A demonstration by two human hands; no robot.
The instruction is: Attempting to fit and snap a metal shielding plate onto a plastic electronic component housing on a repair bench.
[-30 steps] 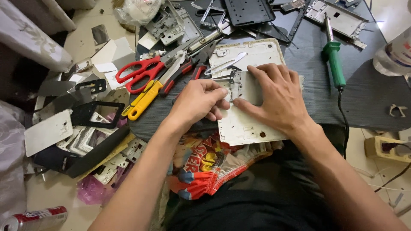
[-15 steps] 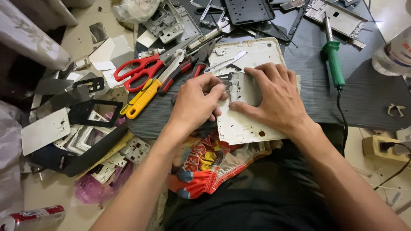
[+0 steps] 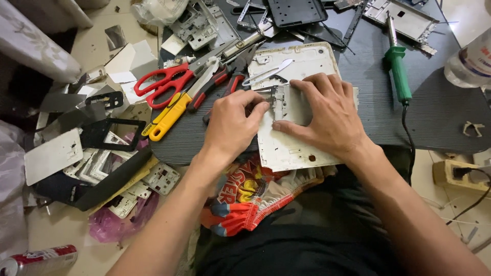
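— Head view: where the hands?
— Both on a white metal plate (image 3: 299, 148), flat on the near edge of the dark table (image 3: 440, 110), partly overhanging toward the lap.
— Left hand (image 3: 232, 125)?
— Curled at the plate's upper left corner, fingertips pinched together on a small part there. Too small and hidden to name.
— Right hand (image 3: 327, 115)?
— Spread flat on the plate, palm down, fingers apart, thumb pointing left across the metal toward the left hand. Pressing, not clamped around anything.
— Above the plate?
— A second white plate (image 3: 307, 61), just behind, with silver tweezers (image 3: 268, 73) lying across its lower left part.
— Left of the hands?
— Red scissors (image 3: 161, 82), then a yellow-handled cutter (image 3: 171, 116) slanted below them, and red-handled pliers (image 3: 225, 76) beside that, close to the left hand's knuckles.
— Right side?
— A green soldering iron (image 3: 398, 71), well apart from the right hand, cord trailing down off the table edge. A clear plastic bottle (image 3: 470, 61) at the far right.
— Below?
— Bright printed shorts (image 3: 245, 197) under the forearms. On the floor to the left, a heap of white frames and dark panels (image 3: 82, 153), a red can (image 3: 38, 258) in the corner.
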